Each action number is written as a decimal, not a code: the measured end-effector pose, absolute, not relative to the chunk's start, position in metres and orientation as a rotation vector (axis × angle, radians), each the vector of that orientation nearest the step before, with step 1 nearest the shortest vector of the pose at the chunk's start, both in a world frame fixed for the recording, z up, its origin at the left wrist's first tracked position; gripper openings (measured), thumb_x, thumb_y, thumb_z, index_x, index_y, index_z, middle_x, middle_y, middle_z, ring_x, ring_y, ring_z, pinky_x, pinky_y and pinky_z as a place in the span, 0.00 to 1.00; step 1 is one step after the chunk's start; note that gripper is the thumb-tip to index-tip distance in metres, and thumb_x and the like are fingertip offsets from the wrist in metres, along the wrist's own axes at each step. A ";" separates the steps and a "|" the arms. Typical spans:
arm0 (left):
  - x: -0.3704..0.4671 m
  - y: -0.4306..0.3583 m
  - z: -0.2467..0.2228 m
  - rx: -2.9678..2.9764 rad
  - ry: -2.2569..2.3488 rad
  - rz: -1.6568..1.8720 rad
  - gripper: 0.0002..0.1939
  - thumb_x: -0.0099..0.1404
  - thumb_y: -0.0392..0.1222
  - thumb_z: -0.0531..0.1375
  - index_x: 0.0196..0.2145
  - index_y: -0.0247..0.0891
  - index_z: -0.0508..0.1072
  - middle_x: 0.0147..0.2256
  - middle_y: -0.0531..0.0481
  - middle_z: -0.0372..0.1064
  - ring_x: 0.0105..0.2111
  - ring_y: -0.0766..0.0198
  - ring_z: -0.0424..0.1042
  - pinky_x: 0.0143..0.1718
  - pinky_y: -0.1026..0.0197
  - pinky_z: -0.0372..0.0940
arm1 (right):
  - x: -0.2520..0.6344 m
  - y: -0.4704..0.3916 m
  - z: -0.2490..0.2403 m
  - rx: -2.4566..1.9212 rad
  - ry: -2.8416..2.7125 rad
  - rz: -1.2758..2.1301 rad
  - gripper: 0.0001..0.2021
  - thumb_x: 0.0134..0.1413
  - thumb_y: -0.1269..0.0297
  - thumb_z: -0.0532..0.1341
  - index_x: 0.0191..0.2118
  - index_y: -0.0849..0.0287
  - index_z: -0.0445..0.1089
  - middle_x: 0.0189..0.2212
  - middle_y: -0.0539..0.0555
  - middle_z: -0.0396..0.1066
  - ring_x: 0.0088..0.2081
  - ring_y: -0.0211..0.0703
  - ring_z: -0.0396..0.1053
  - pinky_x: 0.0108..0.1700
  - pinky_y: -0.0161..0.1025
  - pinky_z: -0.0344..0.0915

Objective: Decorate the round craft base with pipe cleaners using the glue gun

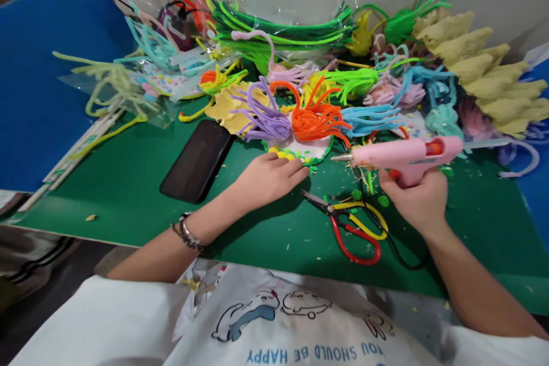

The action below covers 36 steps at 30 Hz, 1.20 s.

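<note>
My left hand [272, 177] is at the front edge of a round white piece [319, 151] with a green rim and small yellow bits along it. Its fingers curl together over that edge; the thumb is hidden. On top of the piece sit purple [268, 120] and orange [315, 120] bundles of fuzzy pipe cleaners. My right hand [418, 200] is wrapped around the handle of a pink hot glue gun [390, 154], a finger by its orange trigger. The gun's metal nozzle points left, just right of the round piece, apart from it.
Scissors [343, 217] with red and yellow handles lie between my forearms, beside a black cable [397, 246]. A black phone [197, 160] rests left of my hand. Behind are bagged green pipe cleaners [283, 28], colourful bundles and a cream scalloped piece [484, 68]. Scraps dot the green table [257, 234].
</note>
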State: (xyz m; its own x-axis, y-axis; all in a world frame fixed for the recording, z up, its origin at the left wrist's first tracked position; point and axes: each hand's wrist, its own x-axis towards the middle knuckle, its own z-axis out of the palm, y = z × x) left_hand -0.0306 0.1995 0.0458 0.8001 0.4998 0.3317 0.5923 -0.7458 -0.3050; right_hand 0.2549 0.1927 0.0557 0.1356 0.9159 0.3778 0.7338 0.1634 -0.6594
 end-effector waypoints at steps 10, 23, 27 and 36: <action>-0.008 0.204 0.041 -2.605 -0.806 -0.236 0.15 0.69 0.27 0.53 0.25 0.35 0.69 0.22 0.50 0.69 0.23 0.63 0.68 0.28 0.58 0.52 | 0.262 0.188 0.037 -1.649 -1.605 0.517 0.19 0.36 0.55 0.69 0.15 0.53 0.56 0.11 0.46 0.56 0.14 0.34 0.54 0.14 0.34 0.50; -0.016 0.202 0.046 -2.830 -0.899 -0.173 0.10 0.70 0.30 0.55 0.32 0.37 0.71 0.28 0.53 0.72 0.25 0.65 0.69 0.30 0.59 0.57 | 0.251 0.173 0.044 -1.772 -1.526 0.429 0.20 0.45 0.57 0.66 0.15 0.54 0.54 0.12 0.45 0.55 0.18 0.34 0.55 0.20 0.34 0.56; -0.022 0.202 0.045 -2.910 -0.929 -0.185 0.09 0.71 0.32 0.56 0.33 0.39 0.72 0.30 0.53 0.74 0.23 0.66 0.67 0.26 0.60 0.55 | 0.247 0.169 0.048 -1.782 -1.569 0.476 0.20 0.46 0.59 0.65 0.16 0.53 0.52 0.13 0.45 0.55 0.17 0.34 0.54 0.22 0.35 0.57; -0.022 0.200 0.039 -3.015 -1.425 -0.707 0.10 0.75 0.41 0.53 0.38 0.37 0.71 0.44 0.46 0.75 0.29 0.70 0.73 0.28 0.68 0.64 | 0.251 0.171 0.045 -1.796 -1.562 0.433 0.20 0.44 0.58 0.65 0.16 0.54 0.53 0.13 0.45 0.55 0.17 0.33 0.55 0.20 0.34 0.56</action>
